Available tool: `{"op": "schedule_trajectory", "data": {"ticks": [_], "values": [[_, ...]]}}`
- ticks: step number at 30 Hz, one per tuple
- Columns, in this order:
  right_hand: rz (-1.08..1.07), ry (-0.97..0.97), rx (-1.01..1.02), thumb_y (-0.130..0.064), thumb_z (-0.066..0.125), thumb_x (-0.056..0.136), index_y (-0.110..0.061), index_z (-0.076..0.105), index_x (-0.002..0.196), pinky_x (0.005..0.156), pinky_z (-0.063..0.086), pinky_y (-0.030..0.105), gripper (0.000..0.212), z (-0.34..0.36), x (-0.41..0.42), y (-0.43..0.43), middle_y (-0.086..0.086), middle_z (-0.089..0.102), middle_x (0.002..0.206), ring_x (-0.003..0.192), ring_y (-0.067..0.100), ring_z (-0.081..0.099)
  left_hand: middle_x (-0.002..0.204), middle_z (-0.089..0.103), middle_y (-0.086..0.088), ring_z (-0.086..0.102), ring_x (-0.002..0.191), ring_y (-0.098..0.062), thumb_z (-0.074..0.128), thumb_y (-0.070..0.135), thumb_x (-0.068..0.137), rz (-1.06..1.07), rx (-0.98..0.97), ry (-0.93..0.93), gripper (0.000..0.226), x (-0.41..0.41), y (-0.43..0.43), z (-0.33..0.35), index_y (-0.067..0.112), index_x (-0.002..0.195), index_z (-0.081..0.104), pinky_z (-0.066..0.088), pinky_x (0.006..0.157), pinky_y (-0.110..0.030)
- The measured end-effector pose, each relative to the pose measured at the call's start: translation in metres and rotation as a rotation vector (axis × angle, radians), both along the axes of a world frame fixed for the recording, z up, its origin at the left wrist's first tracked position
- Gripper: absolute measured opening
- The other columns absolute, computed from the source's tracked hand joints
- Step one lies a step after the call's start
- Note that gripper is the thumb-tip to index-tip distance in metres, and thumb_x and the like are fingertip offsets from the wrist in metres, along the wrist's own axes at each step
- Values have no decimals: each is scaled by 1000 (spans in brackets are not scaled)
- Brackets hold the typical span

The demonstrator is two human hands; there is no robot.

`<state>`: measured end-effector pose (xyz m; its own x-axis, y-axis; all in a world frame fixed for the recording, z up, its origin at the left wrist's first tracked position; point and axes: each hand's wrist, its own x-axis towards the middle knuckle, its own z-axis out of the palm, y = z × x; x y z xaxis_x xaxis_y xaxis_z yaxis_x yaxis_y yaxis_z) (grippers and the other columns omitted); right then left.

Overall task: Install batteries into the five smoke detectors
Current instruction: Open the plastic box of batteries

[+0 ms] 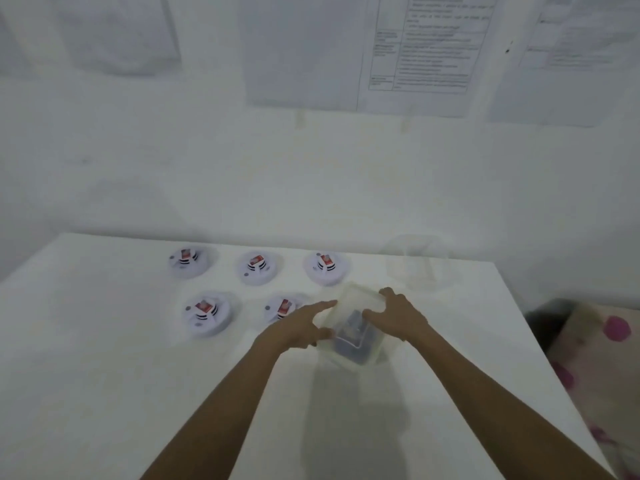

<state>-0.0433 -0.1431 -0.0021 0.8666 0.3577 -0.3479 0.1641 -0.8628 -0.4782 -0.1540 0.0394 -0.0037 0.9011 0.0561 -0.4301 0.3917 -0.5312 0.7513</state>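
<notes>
Head view, forward-down over table (104,341)

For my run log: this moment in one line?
left hand: on box | right hand: on lid | detectors: untouched

translucent plastic box (353,327), matt table (104,375)

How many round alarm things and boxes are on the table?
Smoke detectors: 5
Clear plastic box, held by both hands: 1
Clear round container: 1
Total: 7
</notes>
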Motion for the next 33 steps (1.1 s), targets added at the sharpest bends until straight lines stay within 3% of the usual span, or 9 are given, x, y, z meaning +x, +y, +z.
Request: {"op": "schedule_trajectory", "data": {"ticks": [2, 4, 8, 11, 14, 17, 21, 30, 33], "values": [[67, 6, -15, -56, 62, 74, -15, 40, 116, 74, 50, 33, 62, 0, -8, 2, 4, 54, 108, 91, 20, 57, 113, 52, 1, 57, 82, -13, 61, 32, 90, -19, -45, 48, 62, -16, 13, 1, 43, 142, 30, 49, 67, -19], [89, 68, 24, -52, 64, 80, -13, 40, 101, 62, 44, 26, 51, 1, -21, 4, 1, 53, 94, 78, 14, 52, 106, 51, 2, 54, 80, -12, 61, 30, 90, -70, -59, 85, 62, -31, 28, 0, 48, 141, 30, 48, 72, -22], [62, 215, 132, -50, 69, 79, -13, 41, 79, 55, 51, 25, 46, 5, -50, 12, 3, 47, 76, 65, 13, 51, 108, 52, 3, 49, 86, -8, 57, 30, 93, -147, -70, 100, 54, -57, 55, 1, 49, 138, 34, 45, 78, -23], [15, 367, 223, -49, 74, 75, -6, 54, 90, 62, 58, 31, 49, 5, -70, 17, 8, 60, 87, 71, 20, 63, 122, 51, 10, 50, 97, -7, 54, 30, 94, -115, -39, -7, 43, -72, 74, -10, 39, 136, 46, 44, 80, -23], [-4, 459, 305, -44, 74, 77, -5, 62, 99, 68, 60, 38, 46, 5, -91, 26, 12, 67, 94, 77, 25, 70, 123, 57, 6, 55, 105, -12, 53, 40, 93, 23, -50, -95, 32, -90, 92, -31, 36, 124, 56, 50, 92, -36], [-32, 508, 392, -40, 73, 79, -6, 62, 101, 66, 60, 37, 42, 1, -114, 37, 12, 68, 96, 82, 26, 71, 108, 62, 2, 62, 97, -16, 55, 52, 88, 250, -172, -104, 32, -109, 100, -42, 31, 111, 60, 59, 75, -35], [-51, 557, 495, -41, 72, 80, -9, 64, 110, 71, 59, 39, 44, -11, -138, 50, 11, 71, 102, 88, 27, 70, 98, 65, -2, 65, 85, -14, 56, 53, 87, 466, -224, -137, 34, -128, 104, -44, 20, 97, 59, 51, 51, -20], [-36, 499, 514, -49, 63, 85, -23, 66, 110, 75, 58, 38, 36, -24, -154, 63, 2, 71, 103, 94, 26, 68, 93, 69, -5, 66, 86, -24, 55, 57, 86, 433, -284, -176, 36, -141, 120, -53, 21, 91, 59, 55, 68, -37], [-43, 483, 528, -52, 64, 84, -23, 67, 108, 69, 58, 33, 38, -27, -155, 63, 3, 71, 101, 90, 24, 68, 93, 69, -6, 66, 87, -25, 54, 56, 86, 414, -292, -165, 35, -139, 121, -53, 21, 92, 58, 53, 66, -34]]}}
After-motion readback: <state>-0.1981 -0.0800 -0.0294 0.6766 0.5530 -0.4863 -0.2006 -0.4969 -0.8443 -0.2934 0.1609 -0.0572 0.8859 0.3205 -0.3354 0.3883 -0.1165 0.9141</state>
